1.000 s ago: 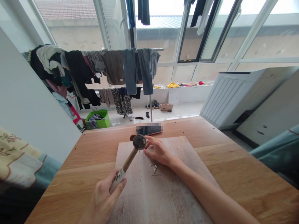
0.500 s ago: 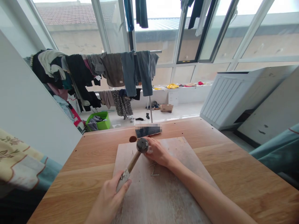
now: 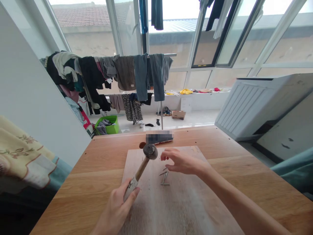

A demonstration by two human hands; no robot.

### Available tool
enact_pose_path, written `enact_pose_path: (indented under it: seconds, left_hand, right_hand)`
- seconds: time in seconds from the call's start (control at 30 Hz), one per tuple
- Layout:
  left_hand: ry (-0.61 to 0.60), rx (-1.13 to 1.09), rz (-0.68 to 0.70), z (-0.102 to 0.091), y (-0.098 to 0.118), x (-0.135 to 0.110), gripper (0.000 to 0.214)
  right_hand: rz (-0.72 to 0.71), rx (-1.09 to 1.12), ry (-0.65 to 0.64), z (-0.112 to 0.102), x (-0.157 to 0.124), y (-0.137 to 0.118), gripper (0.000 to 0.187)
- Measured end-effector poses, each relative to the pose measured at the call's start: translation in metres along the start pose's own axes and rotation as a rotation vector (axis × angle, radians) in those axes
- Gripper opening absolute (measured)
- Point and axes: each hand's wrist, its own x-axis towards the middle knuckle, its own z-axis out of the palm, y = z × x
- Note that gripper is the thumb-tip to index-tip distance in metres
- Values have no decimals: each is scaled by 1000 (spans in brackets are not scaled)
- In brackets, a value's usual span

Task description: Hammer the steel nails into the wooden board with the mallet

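My left hand is closed round the pale, worn grip of a mallet. Its dark, rounded head points up and away over the wooden board. My right hand hovers above the right part of the board, fingers loosely bent and thumb apart, with nothing visible in it. Just below its thumb lie several loose nails in a small group. A thin upright nail seems to stand behind the mallet head, too small to make out well.
The board rests on a wooden table. Beyond it lies a dark phone-like object, partly blurred, beside a round hole. Farther off are a laundry rack, a green basket and a white appliance.
My right hand has drawn back to the right, away from behind the mallet head, and its thumb has come apart from its fingers. The view has shifted slightly; my left hand keeps the mallet.
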Motion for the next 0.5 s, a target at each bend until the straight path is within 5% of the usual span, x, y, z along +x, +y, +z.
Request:
enact_pose_path:
  seconds: [0.13, 0.5]
  left_hand:
    - [54, 9, -10, -2, -4, 2, 45]
    - [59, 12, 1, 0, -3, 2, 44]
  right_hand:
    - [22, -187, -137, -4, 1, -18, 22]
    - [114, -113, 59, 1, 15, 2, 25]
